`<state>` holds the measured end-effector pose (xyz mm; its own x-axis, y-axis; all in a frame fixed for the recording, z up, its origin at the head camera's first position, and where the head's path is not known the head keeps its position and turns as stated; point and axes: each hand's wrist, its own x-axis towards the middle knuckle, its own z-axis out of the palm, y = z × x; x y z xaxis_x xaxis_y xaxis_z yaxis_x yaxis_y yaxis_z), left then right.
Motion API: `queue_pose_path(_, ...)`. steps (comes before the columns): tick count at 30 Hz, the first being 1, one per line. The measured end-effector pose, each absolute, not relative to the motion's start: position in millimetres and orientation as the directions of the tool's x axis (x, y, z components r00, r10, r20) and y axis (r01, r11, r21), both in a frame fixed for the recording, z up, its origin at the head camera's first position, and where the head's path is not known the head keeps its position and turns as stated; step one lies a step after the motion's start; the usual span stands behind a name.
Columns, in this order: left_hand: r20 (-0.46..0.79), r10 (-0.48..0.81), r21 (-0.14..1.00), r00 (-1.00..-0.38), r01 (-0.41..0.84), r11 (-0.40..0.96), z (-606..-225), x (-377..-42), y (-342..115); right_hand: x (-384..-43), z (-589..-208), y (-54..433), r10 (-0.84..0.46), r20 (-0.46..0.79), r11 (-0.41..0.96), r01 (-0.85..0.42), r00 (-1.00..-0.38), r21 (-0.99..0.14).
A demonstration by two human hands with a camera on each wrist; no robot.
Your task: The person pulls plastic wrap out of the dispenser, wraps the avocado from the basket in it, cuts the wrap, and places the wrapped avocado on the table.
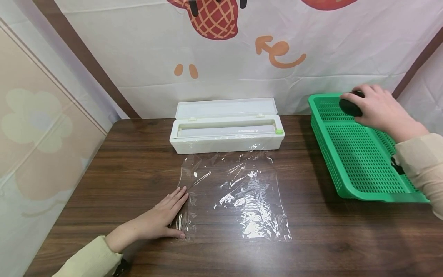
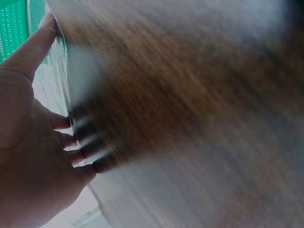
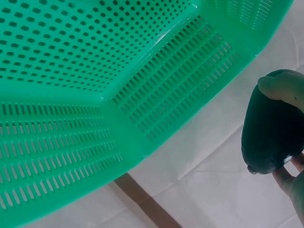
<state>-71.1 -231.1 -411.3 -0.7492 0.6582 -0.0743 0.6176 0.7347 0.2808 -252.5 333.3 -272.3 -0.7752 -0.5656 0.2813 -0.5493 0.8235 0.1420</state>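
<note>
Holding a dark, glossy, egg-shaped object (image 3: 268,128), perhaps a fruit, in the right hand (image 1: 380,109), above the far part of the green perforated plastic basket (image 1: 332,165), with thumb laid across the upper side and fingers curled beneath. Looks firm and smooth-skinned, probably solid and fairly weighty for its bulk, perhaps a little slippery, and possibly prone to bruising under hard pressure. Best taken around the widest part, with thumb opposed to fingers, leaving free the end with the small nub. Resting the left hand (image 1: 162,217) at the left edge of the clear, wrinkled sheet of plastic film (image 1: 235,200), with fingers straight and fairly close together, thumb spread wide, pinching nothing. Find this sheet spread on the brown wood-grain tabletop (image 1: 121,173), running up to the long white plastic box (image 1: 226,145) with raised lid. Judge it nearly weightless, limp and clingy, apt to crease, fold onto itself or tear if tugged. Best handled by the side edges or near corners, with light, flat fingers or a gentle pinch, rather than clutched in the middle. Cannot tell how hard to the touch the left fingertips press.
</note>
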Motion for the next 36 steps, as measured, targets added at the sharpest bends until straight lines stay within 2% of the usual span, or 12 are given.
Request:
queue_pose_path(9,0.012,0.684,0.255,-0.730,0.663,0.704,-416.8,-72.0,-233.8,-250.4,-270.4,322.8,-0.615,0.322,0.785,-0.599,-0.720,0.161)
queue_pose_path(16,-0.055,0.665,0.279,-0.745,0.628,0.727,-411.8,-71.6,-231.8,-249.6,-270.5,315.2,-0.655,0.336,0.750,-0.636,-0.677,0.179)
queue_pose_path(22,-0.094,0.652,0.291,-0.752,0.606,0.740,-409.1,-71.6,-230.4,-247.5,-268.9,308.7,-0.668,0.322,0.739,-0.650,-0.671,0.178)
queue_pose_path(36,-0.101,0.653,0.294,-0.750,0.605,0.740,-410.9,-71.9,-231.1,-244.6,-266.0,293.0,-0.706,0.328,0.701,-0.685,-0.628,0.198)
